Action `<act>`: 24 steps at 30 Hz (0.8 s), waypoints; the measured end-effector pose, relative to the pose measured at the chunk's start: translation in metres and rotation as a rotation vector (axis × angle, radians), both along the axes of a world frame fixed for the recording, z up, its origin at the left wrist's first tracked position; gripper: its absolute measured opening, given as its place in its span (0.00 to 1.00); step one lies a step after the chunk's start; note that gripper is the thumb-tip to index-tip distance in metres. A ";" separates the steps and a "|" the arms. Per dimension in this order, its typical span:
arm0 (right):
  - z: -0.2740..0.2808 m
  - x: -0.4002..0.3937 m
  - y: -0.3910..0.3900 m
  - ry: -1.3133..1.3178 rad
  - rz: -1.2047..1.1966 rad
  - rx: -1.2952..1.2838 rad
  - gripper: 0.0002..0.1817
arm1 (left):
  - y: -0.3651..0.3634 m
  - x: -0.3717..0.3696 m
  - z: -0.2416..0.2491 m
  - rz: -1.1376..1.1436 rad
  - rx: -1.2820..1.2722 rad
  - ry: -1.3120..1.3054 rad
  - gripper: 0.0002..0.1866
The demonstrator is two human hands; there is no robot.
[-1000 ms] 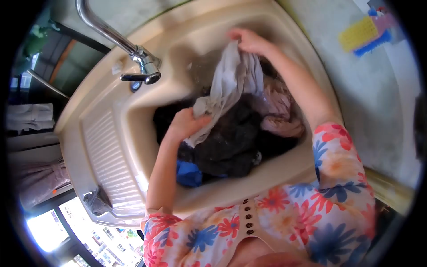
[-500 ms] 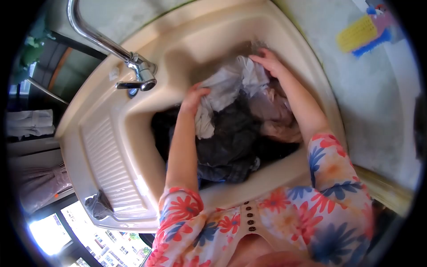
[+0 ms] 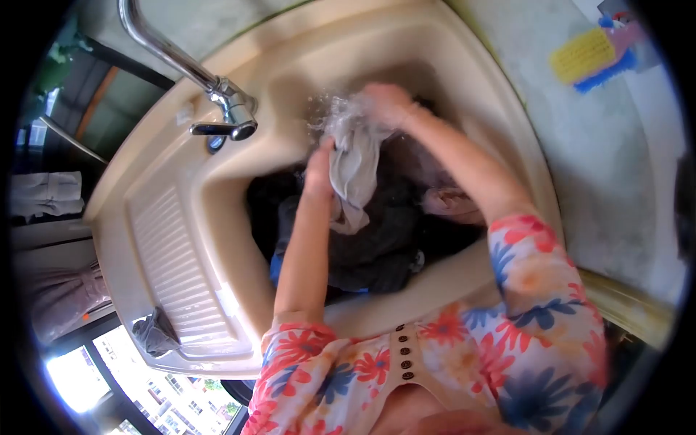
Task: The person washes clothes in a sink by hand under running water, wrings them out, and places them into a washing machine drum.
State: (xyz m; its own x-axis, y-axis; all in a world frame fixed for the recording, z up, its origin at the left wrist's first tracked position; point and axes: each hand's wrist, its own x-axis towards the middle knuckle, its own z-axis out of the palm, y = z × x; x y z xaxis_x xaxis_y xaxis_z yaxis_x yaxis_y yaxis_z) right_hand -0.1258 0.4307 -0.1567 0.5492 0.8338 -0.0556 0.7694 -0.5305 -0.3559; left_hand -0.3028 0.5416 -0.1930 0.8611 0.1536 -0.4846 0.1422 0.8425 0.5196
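A wet white cloth [image 3: 355,174] hangs bunched between my hands over the basin of the beige sink [image 3: 464,87]. My left hand [image 3: 320,168] is closed on its left edge, thumb up. My right hand [image 3: 389,106], blurred by motion, is closed on the cloth's upper end, where water splashes up. Beneath lie soaked dark clothes [image 3: 377,246] and, to the right, a pinkish-brown garment [image 3: 451,203]. Some of this laundry is hidden by my forearms.
A chrome faucet [image 3: 233,109] rises at the sink's left back. The ribbed washboard [image 3: 174,254] forms the left side, with a small dark grey cloth [image 3: 155,332] at its front corner. A yellow and blue brush [image 3: 591,58] lies on the right counter.
My right hand has swung left towards my left hand, bringing the white cloth from stretched out to bunched. Water now splashes by the cloth's upper end.
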 end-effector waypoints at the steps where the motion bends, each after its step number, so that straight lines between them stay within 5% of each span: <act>1: 0.005 0.017 -0.018 0.075 -0.222 0.221 0.25 | 0.001 -0.002 0.039 0.067 0.025 0.135 0.26; 2: 0.001 0.040 -0.029 0.094 -0.304 0.305 0.31 | 0.004 -0.007 0.066 0.065 -0.062 0.098 0.27; 4: -0.002 0.068 -0.052 0.151 -0.475 0.417 0.37 | 0.010 -0.007 0.052 0.047 0.311 0.145 0.33; 7: -0.025 0.028 -0.047 0.045 -0.509 0.023 0.37 | -0.022 0.001 0.036 -0.496 1.640 0.505 0.36; 10: -0.001 0.004 -0.058 0.327 -0.049 -0.076 0.26 | -0.018 0.012 0.008 -0.574 1.669 0.328 0.34; 11: 0.006 0.009 -0.064 0.305 -0.117 0.028 0.23 | -0.006 0.007 -0.001 -0.415 1.469 0.328 0.28; 12: 0.006 0.021 -0.074 0.285 -0.187 0.133 0.20 | -0.001 -0.002 0.010 -0.169 0.847 0.195 0.24; 13: -0.052 0.059 -0.083 0.585 -0.354 0.416 0.16 | 0.000 -0.010 0.023 -0.019 0.611 0.138 0.24; 14: -0.040 0.057 -0.079 0.375 -0.514 0.377 0.17 | 0.002 -0.014 0.032 0.131 0.373 0.075 0.24; 16: 0.014 -0.008 -0.053 0.493 -0.424 0.339 0.17 | 0.008 -0.007 0.019 0.127 0.125 0.187 0.21; 18: 0.010 -0.062 -0.035 -0.109 0.027 0.425 0.19 | -0.003 0.004 0.022 0.153 -0.147 0.099 0.18; 19: 0.032 -0.092 -0.030 -0.004 0.162 0.428 0.18 | -0.007 0.001 -0.002 0.180 -0.102 -0.049 0.17; 20: 0.053 -0.110 -0.027 0.105 0.295 0.432 0.18 | -0.007 0.004 -0.039 0.182 0.301 -0.237 0.19; 22: 0.037 -0.082 -0.024 0.046 0.167 0.416 0.18 | -0.010 0.002 -0.037 -0.017 0.964 -0.088 0.21; 24: 0.026 -0.016 -0.027 0.043 -0.117 0.273 0.18 | -0.003 -0.002 0.024 -0.221 0.316 0.229 0.23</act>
State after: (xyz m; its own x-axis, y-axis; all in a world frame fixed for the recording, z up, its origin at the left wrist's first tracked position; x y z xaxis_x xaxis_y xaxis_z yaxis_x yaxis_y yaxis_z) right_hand -0.1418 0.4035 -0.1305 0.6443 0.7525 0.1363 0.6897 -0.4948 -0.5287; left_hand -0.3046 0.5390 -0.1687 0.7662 0.1493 -0.6250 0.4420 0.5836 0.6812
